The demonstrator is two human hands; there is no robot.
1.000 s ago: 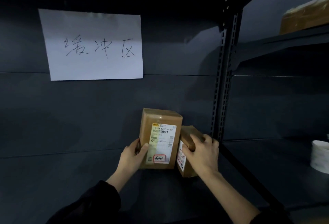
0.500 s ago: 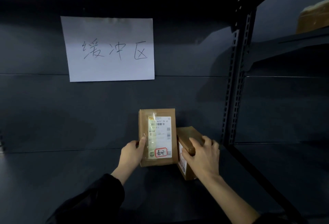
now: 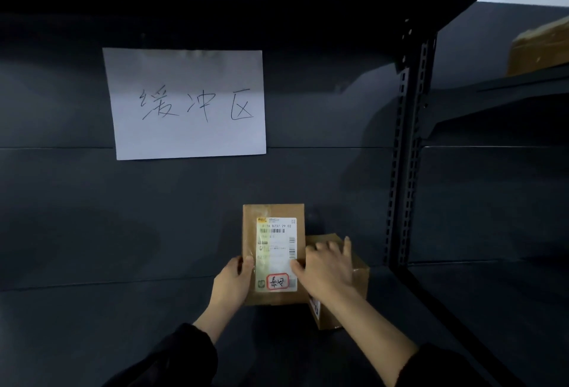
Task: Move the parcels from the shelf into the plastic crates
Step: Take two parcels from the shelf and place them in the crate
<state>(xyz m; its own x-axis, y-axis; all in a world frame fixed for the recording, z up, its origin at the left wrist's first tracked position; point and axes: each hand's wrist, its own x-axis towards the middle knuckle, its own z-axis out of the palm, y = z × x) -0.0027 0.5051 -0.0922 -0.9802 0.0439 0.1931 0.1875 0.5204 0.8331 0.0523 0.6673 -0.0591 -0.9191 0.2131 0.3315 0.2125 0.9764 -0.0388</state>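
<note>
Pulling stock off the shelf point(image 3: 123, 334), early stage by the look of it. Gripping the tall parcel point(image 3: 277, 212) at its left edge with the left hand point(image 3: 232, 282): thumb on the front face, fingers wrapped behind. Holding it upright, label forward, base at or just off the shelf board; can't tell which. Resting the right hand point(image 3: 328, 266) over the top of the small parcel point(image 3: 360, 276), fingers spread and fairly straight, thumb touching the tall parcel's label; no real clamp visible on either box. Small parcel: down on the shelf, against the tall one's right side, near the steel post point(image 3: 406, 156). Done so far: nothing confirmable, no crates in view. Left to do: lift both parcels out, carry to the crates, then likely fetch the brown box point(image 3: 538, 48) on the upper shelf at far right. Ignoring the paper sign point(image 3: 187, 103) on the back panel, not part of the job.
</note>
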